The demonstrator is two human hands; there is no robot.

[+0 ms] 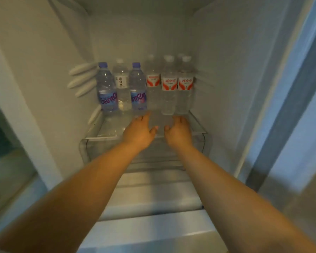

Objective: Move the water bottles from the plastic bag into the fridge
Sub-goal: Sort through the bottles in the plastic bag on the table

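Several water bottles stand upright in a row at the back of a glass fridge shelf point(199, 125). Two have purple caps and blue labels point(106, 88) point(138, 88), one between them carries a white label point(121, 86), and three on the right bear red-and-white labels point(169, 84). Both arms reach into the fridge. My left hand point(140, 131) and my right hand point(178, 132) hover over the shelf just in front of the bottles, fingers relaxed and forward, holding nothing. The plastic bag is not in view.
White fridge walls enclose the shelf on both sides. Rounded white rail supports point(81, 79) stick out of the left wall. Below the shelf sits a clear drawer point(86, 152), and lower down a white ledge point(153, 232). The fridge door edge point(281, 106) stands at right.
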